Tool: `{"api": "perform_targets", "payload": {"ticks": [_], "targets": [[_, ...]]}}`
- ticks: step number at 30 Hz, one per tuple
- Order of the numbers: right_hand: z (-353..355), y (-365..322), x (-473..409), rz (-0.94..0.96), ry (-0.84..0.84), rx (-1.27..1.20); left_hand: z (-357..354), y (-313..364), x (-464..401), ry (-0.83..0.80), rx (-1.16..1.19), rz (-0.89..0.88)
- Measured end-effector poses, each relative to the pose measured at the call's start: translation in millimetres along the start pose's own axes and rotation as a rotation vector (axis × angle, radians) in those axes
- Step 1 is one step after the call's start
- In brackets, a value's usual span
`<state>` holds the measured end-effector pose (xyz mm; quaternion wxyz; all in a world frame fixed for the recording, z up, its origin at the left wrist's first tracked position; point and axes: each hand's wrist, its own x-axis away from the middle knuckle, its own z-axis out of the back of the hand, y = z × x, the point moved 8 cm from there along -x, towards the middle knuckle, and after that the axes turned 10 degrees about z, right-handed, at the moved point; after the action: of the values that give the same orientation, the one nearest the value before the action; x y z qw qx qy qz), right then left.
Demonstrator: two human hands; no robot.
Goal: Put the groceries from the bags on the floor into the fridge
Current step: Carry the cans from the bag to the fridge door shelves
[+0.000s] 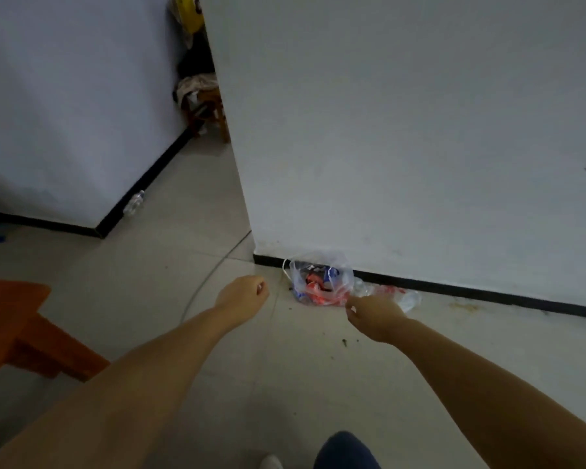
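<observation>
The clear plastic bag of red and blue packets [320, 280] lies at centre frame against the black skirting board [454, 287]. The left hand [242, 294] and right hand [374, 314], loosely curled, hold nothing. Risk: gripping the thin film instead of the handles may tear it and spill the packets.

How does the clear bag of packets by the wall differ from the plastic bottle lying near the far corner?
The clear bag sits against the near wall's black skirting, just ahead of both hands; the plastic bottle lies farther off, by the left wall's skirting. The bag bulges with red and blue packets; the bottle shows no coloured contents. The bag looks larger in frame than the bottle. Both are see-through plastic and rest on the tiled floor.
</observation>
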<state>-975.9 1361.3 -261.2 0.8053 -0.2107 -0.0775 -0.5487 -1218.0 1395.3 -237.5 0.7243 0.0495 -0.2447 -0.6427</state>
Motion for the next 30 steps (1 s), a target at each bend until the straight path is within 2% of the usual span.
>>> {"api": "perform_targets", "payload": {"ticks": [7, 12, 18, 23, 26, 30], "targets": [[1.6, 77.7, -101.4, -0.088, -0.064, -0.091, -53.6, 59.0, -119.3, -0.195, -0.099, -0.159], [-18.3, 133.8, -186.9, -0.127, -0.106, -0.175, -102.6, 52.1, -212.1, -0.282, -0.096, -0.099], [-117.6, 179.0, -286.4, -0.158, -0.201, -0.288, -211.9, 17.2, -314.5, -0.445, -0.128, -0.084], [-221.4, 225.3, -395.9, -0.16, -0.114, -0.31, -331.4, -0.5, -418.5, -0.49, -0.164, -0.236], [-281.7, 255.6, -464.6, -0.094, -0.07, -0.199, -413.4, -10.7, -480.4, -0.472, -0.203, -0.342], [-353.5, 297.6, -545.7, -0.007, -0.018, 0.09, -512.9, -24.2, -550.6, -0.342, -0.421, -0.577]]}}
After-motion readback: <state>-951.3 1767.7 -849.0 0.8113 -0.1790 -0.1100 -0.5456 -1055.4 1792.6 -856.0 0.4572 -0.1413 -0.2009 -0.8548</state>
